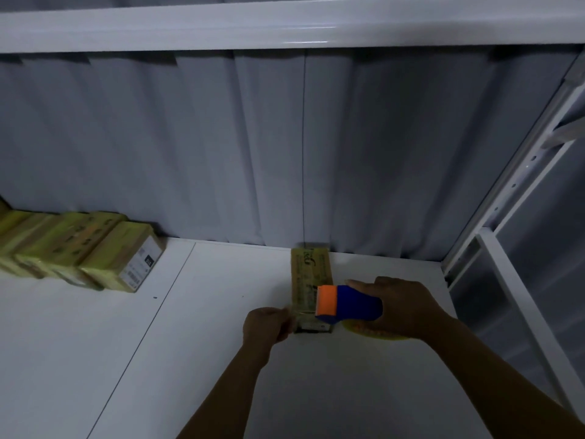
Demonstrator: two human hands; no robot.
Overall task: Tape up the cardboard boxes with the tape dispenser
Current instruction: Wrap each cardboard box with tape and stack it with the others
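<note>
On the white table [221,359], centre-right, a long narrow cardboard box [310,270] lies w/ its far end up against the grey curtain [253,153]. R hand [408,308] is wrapped round the blue-and-orange tape dispenser [348,304], whose orange end sits on the box top close to the near end. A yellow tape roll [380,335] shows under the palm. L hand [266,324] is at the box's near-left edge, fingers curled vs its side, holding it; blurred, so exact grip unclear. Far left, well apart: a row of taped boxes [79,248].
</note>
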